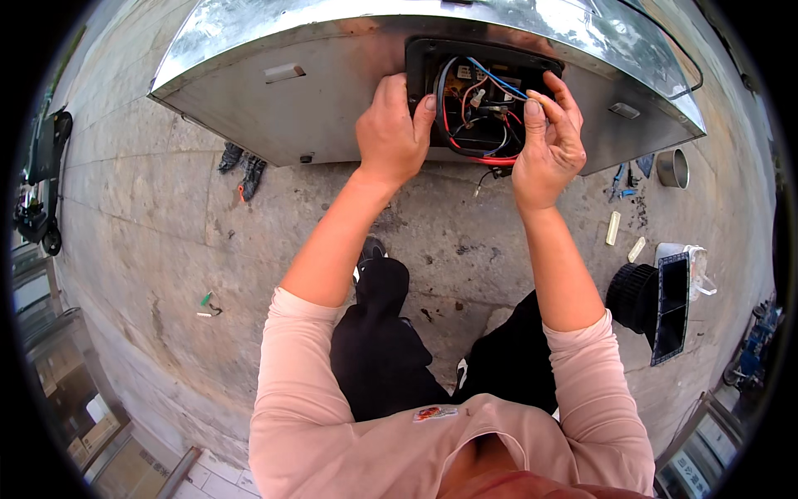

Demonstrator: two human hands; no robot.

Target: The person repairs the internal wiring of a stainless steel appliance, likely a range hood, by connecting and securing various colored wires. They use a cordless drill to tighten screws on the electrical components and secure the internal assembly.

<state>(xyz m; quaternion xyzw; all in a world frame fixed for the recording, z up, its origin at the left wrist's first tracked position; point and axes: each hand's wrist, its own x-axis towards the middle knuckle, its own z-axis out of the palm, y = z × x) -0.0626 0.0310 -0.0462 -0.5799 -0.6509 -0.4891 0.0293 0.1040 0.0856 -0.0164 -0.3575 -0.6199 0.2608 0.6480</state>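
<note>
A stainless steel cabinet (320,108) fills the top of the view, with a black-framed opening (482,45) holding blue, brown, red and black wires, connectors and small components. My left hand (391,129) rests at the opening's left edge, fingers curled around the frame and thumb upright beside a black cable. My right hand (544,145) pinches the blue wire (495,76) and a brown one between thumb and fingers near the opening's right side, one finger raised by the frame's corner. A bundle of red and black cable (490,160) loops along the lower edge of the opening.
Dark gloves (249,179) lie under the cabinet's left side. At right are pliers (618,183), a metal cup (672,169), pale strips (613,226) and a black fan housing with grille (669,303). A scooter (41,175) stands far left; my legs are below.
</note>
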